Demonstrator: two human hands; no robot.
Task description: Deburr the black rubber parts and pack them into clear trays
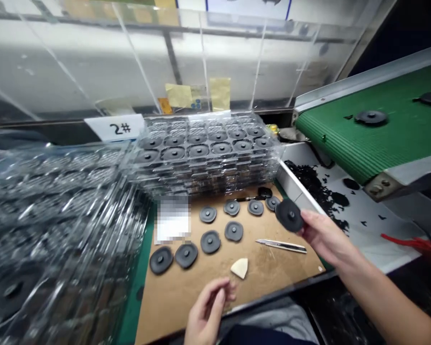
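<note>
Though near, left hand [205, 314] partly off-frame.

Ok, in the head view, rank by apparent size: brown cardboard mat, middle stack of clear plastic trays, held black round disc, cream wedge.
1. brown cardboard mat
2. stack of clear plastic trays
3. black round disc in the right hand
4. cream wedge

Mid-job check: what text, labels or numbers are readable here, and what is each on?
"2#": on the white card leaning by the stack of clear trays.
On the yellow sticky notes stuck to the clear panel: no writing legible.
On the white patch on the brown board: blurred, unreadable.
On the black disc in the right hand: no marking readable.
</note>
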